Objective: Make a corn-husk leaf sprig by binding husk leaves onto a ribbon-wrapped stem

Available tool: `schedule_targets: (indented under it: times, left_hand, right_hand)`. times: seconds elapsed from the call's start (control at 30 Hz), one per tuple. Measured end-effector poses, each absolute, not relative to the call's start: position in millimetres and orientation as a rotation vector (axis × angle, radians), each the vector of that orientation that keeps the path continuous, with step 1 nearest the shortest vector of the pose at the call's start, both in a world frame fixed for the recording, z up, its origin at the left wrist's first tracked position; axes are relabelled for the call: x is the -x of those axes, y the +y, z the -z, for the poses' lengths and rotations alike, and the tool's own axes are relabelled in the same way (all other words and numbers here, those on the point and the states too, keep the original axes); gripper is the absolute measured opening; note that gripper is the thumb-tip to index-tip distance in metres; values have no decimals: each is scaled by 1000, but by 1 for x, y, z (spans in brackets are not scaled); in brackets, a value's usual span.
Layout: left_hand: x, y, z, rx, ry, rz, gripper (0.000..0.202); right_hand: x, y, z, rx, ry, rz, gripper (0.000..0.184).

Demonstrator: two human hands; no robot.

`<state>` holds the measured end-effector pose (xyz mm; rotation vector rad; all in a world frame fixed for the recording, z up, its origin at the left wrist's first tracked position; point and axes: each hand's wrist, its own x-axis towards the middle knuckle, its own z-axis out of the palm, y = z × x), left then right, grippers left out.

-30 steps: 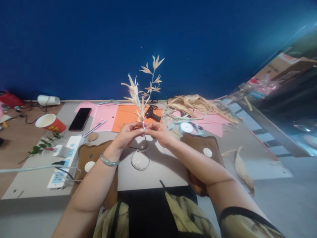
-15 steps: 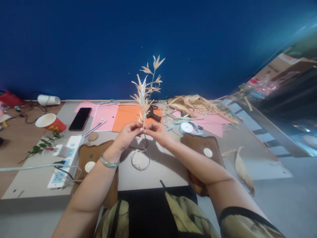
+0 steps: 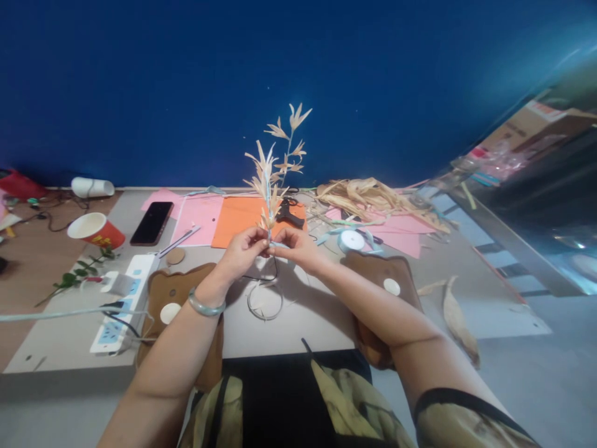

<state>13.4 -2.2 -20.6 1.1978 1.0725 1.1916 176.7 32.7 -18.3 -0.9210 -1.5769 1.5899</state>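
Note:
My left hand point(image 3: 242, 250) and my right hand point(image 3: 295, 247) meet at the middle of the table, both pinched on the lower end of a thin stem. The stem carries a sprig of pale straw leaves point(image 3: 267, 186) that stands upright between my fingers. A pale blue ribbon point(image 3: 280, 245) shows at my right fingertips on the stem. Behind it a second, taller straw sprig point(image 3: 289, 140) rises against the blue wall. Below my hands a loop of wire point(image 3: 264, 303) lies on the grey table point(image 3: 289, 330). A green bangle point(image 3: 206, 304) sits on my left wrist.
A black glue gun point(image 3: 289, 213) lies on orange paper point(image 3: 240, 218), with pink sheets point(image 3: 196, 214) beside it. A ribbon spool point(image 3: 351, 241), a heap of dried husks point(image 3: 373, 196), a phone point(image 3: 151, 223), a red paper cup point(image 3: 96, 231), a power strip point(image 3: 122, 302) and two brown pads point(image 3: 173, 298) surround my hands.
The straw sprig in my fingers has swung from leaning left to nearly upright. My hands have stayed in place, with the blue ribbon now showing at my right fingertips.

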Motion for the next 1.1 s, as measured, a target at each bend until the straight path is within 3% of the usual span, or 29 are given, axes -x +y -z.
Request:
schedule_targets:
  times: [0.23,0.67,0.9,1.1]
  left_hand:
    - [-10,-1,23,-1242,1061,-1163,19]
    - [-14,-4,21,-1363,1229,-1145,17]
    - [-18,-1,32,-1383,1307,-1240,11]
    - [-17,0,32,-1320,1231,-1202,12]
  right_hand:
    - [-182,42,12,968,-1480,-1927,38]
    - [-176,27,19,1000,-1704,-1436,27]
    - [-172,26,32,996,-1562,-1474,36]
    - [-175,38,27,963,-1582,-1697,40]
